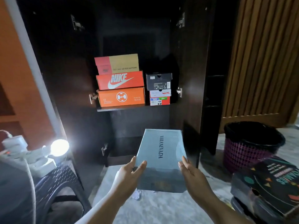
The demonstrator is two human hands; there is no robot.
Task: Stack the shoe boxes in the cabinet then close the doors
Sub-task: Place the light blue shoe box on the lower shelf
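Cabinet (pixel 68 70): dark wood, both doors swung open, metal hinges showing on the inner sides
Shelf (pixel 123 108): mid-height, holds two stacks of shoe boxes side by side
Left stack: orange box with round white emblem (pixel 121 97) at the bottom, red Nike box (pixel 119 80) on it, tan and red box (pixel 116 63) on top
Right stack: red and white box (pixel 159 101) lowest, white box (pixel 160 93) in the middle, black box with size label (pixel 158 81) uppermost; a dark shape behind it cannot be made out
Lower compartment (pixel 124 151): dark, contents not discernible
Pale blue box (pixel 161 159): lettered VERANEVADA on the lid, held lengthwise in front of the lower compartment, near end toward the person, below the shelf and under the right stack
Left hand (pixel 127 172): fingers nearly straight, pressed on the near left corner of the pale blue box
Right hand (pixel 192 174): fingers extended, flat against the near right side of the box
Floor (pixel 161 207): pale, mottled
Waste bin (pixel 249 146): purple mesh with black liner, right of the cabinet
Black printed box (pixel 273 183): near right, on the floor
Lamp (pixel 59 147): lit, glaring, near left beside a power strip (pixel 19 147)
Slatted wooden panel (pixel 258 54): far right
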